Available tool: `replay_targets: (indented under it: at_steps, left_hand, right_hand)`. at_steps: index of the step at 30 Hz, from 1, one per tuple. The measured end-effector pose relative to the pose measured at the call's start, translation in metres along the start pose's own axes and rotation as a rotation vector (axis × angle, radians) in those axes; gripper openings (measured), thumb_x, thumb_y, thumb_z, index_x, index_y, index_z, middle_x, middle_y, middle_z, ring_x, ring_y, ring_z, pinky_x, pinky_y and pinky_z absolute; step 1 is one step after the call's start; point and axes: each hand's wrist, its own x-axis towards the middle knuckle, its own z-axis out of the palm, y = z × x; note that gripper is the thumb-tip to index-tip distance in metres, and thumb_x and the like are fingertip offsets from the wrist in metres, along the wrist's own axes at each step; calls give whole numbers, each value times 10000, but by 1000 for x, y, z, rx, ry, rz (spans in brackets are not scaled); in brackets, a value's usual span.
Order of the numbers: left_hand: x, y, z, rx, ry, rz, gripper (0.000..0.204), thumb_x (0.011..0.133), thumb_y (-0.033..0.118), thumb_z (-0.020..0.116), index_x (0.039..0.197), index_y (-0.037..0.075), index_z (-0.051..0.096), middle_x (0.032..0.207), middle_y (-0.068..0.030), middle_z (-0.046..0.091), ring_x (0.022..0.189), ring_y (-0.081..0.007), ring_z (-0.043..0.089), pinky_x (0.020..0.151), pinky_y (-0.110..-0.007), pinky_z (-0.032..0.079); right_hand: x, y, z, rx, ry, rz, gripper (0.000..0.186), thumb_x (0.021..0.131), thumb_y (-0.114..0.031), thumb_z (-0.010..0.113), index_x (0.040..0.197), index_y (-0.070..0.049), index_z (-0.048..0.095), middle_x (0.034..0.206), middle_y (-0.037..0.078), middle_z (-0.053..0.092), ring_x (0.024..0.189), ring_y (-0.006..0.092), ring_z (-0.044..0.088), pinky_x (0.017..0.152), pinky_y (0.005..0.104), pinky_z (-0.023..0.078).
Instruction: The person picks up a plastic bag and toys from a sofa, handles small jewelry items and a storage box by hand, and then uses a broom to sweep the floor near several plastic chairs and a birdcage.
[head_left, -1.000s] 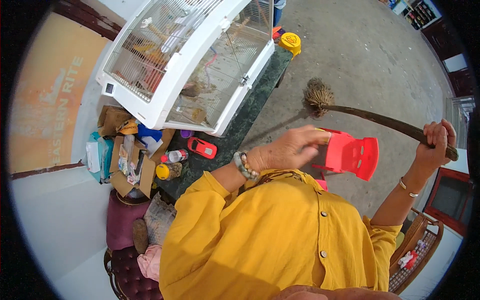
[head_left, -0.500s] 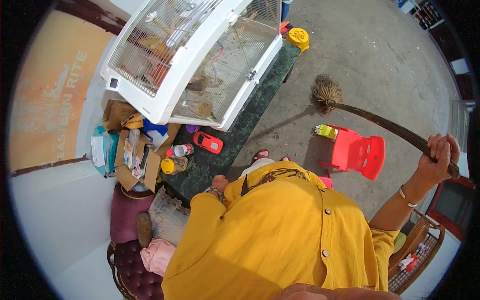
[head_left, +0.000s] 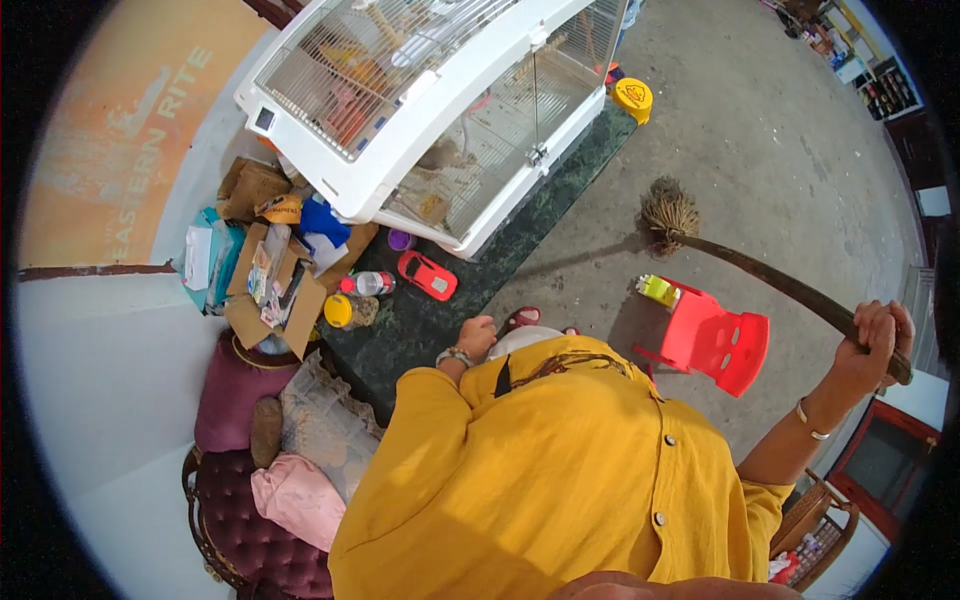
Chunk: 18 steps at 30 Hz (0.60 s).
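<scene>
Right arm out and gripping, left arm tucked close.

The right hand is raised out to the side, fingers curled shut, bracelet at the wrist. The left hand is loosely closed near the chest, its yellow-sleeved elbow bent.

Left hand off the chair, broom carried out to the right

1 second back the left hand was closed on the red plastic chair; now it rests by the edge of the dark green worktop, and the chair stands alone on the concrete floor. The right hand has moved the broom outward, its bristles further from the body.
</scene>
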Motion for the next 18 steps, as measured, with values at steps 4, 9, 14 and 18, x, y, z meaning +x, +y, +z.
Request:
replay_targets:
  at_steps: [4,9,14,18]
  left_hand:
    - [32,-66,-13,108,94,109,242,793,135,540,947,-28,629,787,-117,642,690,-189,587,623,-318,451]
    - [40,-95,-27,100,140,23,168,788,122,537,823,-33,592,700,-92,587,634,-181,531,591,-312,421]
    - [44,-117,-29,-63,150,-15,292,806,113,540,1037,-48,616,821,-90,650,703,-197,608,631,-300,468]
    - [15,-50,-14,-22,26,-51,367,812,115,537,1139,-45,586,875,-107,664,752,-200,631,666,-294,490]
  right_hand:
    - [12,4,-15,-22,8,-36,167,910,-45,478,1006,16,600,612,-9,395,540,87,345,557,269,327]
    - [33,16,-59,97,36,79,145,906,-67,527,973,10,629,610,-23,368,543,92,329,580,278,324]
    - [49,21,-79,126,62,147,145,900,-64,529,976,21,617,615,-30,351,566,95,331,610,285,323]
    - [46,28,-100,153,47,157,163,904,-78,528,1006,18,613,622,-30,359,567,95,327,618,285,322]
